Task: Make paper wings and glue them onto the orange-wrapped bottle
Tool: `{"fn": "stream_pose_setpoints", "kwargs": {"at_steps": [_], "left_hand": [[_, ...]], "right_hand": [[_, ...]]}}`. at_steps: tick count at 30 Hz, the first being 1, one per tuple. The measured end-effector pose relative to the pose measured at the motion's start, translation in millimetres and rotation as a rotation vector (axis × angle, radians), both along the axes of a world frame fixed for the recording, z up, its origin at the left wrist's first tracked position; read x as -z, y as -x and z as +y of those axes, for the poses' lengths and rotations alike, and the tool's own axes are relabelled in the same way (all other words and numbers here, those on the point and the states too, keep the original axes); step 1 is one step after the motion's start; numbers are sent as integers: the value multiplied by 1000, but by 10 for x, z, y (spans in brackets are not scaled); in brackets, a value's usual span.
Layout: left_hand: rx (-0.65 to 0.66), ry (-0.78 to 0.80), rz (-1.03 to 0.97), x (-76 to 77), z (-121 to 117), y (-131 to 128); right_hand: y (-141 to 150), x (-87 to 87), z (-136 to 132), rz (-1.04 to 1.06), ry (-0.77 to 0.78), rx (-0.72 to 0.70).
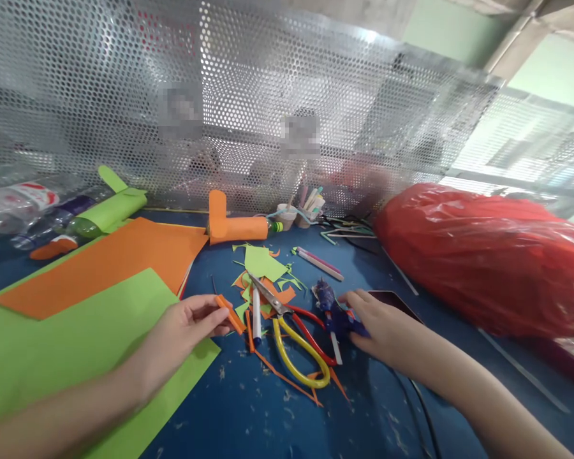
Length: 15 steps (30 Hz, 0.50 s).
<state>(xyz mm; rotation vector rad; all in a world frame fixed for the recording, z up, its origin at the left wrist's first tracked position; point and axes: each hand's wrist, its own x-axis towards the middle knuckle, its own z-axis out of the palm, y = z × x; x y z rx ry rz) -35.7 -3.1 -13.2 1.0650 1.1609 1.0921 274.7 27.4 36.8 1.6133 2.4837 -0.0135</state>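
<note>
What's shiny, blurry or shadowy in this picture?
Head view: bright glare near the top of the perforated screen, white highlights on the red plastic bag; head view: shapes in the screen look hazy, two patches pixelated; head view: orange strip in the left hand fairly clear; head view: soft shadow on the blue table below the right hand.

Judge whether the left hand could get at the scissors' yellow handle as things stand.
Probably yes: the yellow handle lies close to the left hand, with nothing on top, though that hand may have to release its orange paper piece first.
</note>
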Motion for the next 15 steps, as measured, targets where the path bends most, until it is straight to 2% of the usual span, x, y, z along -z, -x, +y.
{"fn": "stream_pose_setpoints", "kwargs": {"at_steps": [5, 9, 12, 15], "left_hand": [[6, 10, 35, 26, -17, -2], [14, 20, 42, 40, -7, 0], [9, 36, 39, 26, 3, -4], [26, 28, 50, 7, 0, -9]], "right_hand": [[-3, 57, 68, 7, 34, -9], [21, -58, 18, 48, 12, 12], [21, -172, -110, 257, -91, 34], [27, -177, -283, 523, -102, -4]]}}
